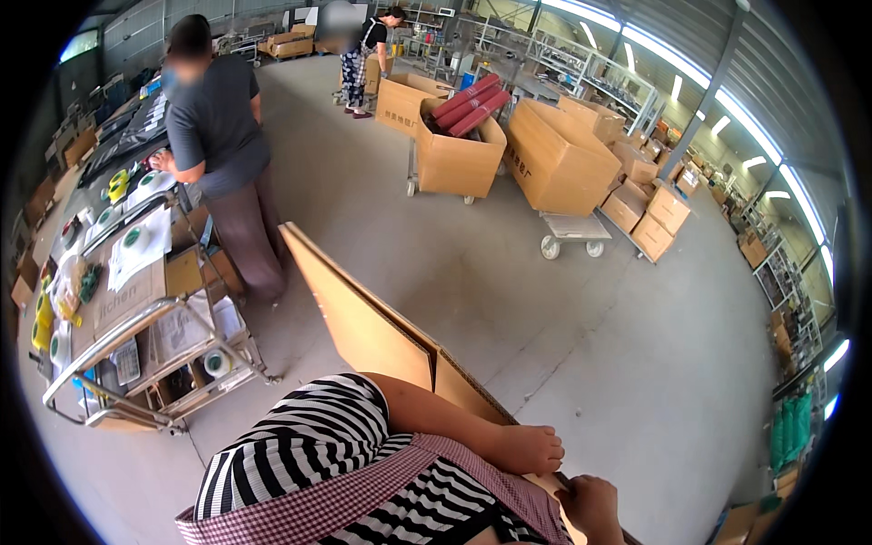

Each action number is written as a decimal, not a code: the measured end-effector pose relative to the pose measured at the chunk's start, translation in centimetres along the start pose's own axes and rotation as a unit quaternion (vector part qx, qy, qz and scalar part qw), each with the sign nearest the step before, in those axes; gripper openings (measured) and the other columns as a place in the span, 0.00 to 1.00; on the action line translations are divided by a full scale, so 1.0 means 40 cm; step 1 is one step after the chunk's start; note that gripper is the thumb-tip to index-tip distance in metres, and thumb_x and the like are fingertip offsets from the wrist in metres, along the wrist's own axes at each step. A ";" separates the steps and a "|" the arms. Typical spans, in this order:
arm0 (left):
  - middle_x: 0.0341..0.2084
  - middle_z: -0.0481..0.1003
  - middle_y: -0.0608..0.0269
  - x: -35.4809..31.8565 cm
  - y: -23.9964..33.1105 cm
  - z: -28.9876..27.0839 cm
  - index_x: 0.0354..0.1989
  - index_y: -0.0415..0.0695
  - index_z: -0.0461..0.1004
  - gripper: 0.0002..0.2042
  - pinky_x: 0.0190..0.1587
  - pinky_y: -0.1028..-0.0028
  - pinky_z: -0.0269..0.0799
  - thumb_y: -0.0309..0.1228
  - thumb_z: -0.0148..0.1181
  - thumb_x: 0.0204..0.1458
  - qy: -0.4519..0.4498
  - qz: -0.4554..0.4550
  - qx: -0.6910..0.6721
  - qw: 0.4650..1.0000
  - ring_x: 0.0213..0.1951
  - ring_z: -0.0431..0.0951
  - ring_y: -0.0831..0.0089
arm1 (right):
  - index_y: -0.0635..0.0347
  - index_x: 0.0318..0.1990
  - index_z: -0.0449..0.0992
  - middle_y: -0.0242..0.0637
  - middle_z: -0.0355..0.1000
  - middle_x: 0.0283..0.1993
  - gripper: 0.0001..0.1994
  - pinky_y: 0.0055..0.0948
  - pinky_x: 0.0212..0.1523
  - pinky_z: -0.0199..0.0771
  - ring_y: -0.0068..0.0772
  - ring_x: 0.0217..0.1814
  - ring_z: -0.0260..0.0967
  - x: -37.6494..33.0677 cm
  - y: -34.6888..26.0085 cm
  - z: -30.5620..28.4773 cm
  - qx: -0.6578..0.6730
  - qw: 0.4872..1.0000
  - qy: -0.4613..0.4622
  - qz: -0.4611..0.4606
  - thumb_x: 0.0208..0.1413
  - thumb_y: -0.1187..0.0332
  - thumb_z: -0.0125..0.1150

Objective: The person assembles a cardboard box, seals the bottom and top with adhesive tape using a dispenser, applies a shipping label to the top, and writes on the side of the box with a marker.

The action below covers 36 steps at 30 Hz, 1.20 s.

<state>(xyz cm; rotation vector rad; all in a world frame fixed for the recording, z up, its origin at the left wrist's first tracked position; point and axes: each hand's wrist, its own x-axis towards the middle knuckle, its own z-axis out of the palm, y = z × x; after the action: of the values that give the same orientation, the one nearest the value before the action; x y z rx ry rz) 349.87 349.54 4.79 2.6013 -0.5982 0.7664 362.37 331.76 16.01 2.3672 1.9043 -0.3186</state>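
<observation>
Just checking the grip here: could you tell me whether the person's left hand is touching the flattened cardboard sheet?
Touching. The head view shows the left hand resting with fingers curled over the top edge of the cardboard sheet, with no gap.

Open floor (636,363) right of flattened carton (372,327); metal trolley (136,354) blocks left.

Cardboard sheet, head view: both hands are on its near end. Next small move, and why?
Probably slide one hand further up the edge before shifting it. Both the left hand and right hand grip the flattened cardboard sheet at its near end, while the rest of it stretches away unsupported toward the metal cart and a person standing beside it.
</observation>
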 end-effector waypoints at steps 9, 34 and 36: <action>0.37 0.76 0.55 -0.178 -0.643 -0.238 0.57 0.45 0.69 0.21 0.49 0.63 0.68 0.36 0.57 0.55 -0.002 -0.167 -0.172 0.971 0.45 0.75 0.56 | 0.53 0.26 0.80 0.41 0.77 0.29 0.10 0.44 0.34 0.75 0.51 0.33 0.75 0.688 0.081 -0.063 -0.031 0.994 -0.079 -0.067 0.50 0.59 0.59; 0.27 0.76 0.61 -1.460 -1.083 -1.122 0.28 0.48 0.74 0.10 0.38 0.58 0.73 0.37 0.68 0.41 0.001 -0.760 0.093 0.643 0.36 0.78 0.57 | 0.54 0.27 0.75 0.33 0.74 0.28 0.12 0.37 0.40 0.68 0.39 0.36 0.73 2.386 -0.721 -0.729 -0.237 0.858 0.031 -0.454 0.47 0.57 0.66; 0.28 0.77 0.62 -1.462 -1.037 -1.162 0.28 0.49 0.75 0.10 0.39 0.59 0.73 0.37 0.68 0.42 -0.012 -0.805 0.073 0.588 0.37 0.78 0.58 | 0.54 0.26 0.74 0.32 0.73 0.27 0.12 0.37 0.41 0.68 0.38 0.38 0.73 2.500 -0.798 -0.697 -0.220 0.849 0.030 -0.480 0.48 0.57 0.66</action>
<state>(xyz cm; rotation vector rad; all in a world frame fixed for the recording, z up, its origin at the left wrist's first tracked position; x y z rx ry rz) 305.87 422.50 -1.44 1.9794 1.7236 0.0492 354.55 439.83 23.65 1.0170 2.6729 0.1457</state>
